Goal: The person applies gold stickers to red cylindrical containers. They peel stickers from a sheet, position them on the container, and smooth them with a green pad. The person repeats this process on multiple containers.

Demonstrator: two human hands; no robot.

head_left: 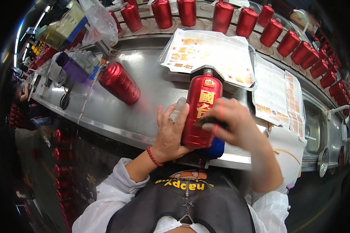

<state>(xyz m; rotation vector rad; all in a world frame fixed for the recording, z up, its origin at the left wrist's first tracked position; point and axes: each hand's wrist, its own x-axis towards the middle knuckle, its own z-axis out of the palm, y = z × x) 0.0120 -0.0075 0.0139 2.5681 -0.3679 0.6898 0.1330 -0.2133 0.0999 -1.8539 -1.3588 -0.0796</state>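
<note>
A glossy red bottle (198, 134) with large gold characters lies tilted in front of me, its neck pointing away. Near its shoulder sits a dark angular rest (217, 72), and something blue (217, 148) shows under its lower end. My left hand (168, 130) steadies the bottle's lower left side; a whitish cover wraps one finger and a red bead bracelet circles the wrist. Over the bottle's lower front, my right hand (237, 118) pinches a dark, flat, pointed piece (212, 122) against the surface. That hand is slightly smeared by motion.
Another red bottle (119, 82) stands on the steel table (151, 75) to the left, near a purple bottle (72, 66). A tray of gold-lettered sheets (194, 52) lies beyond. Several red bottles (161, 14) line a curved conveyor (202, 24). At right are more sheets (274, 97) and a sink (314, 120).
</note>
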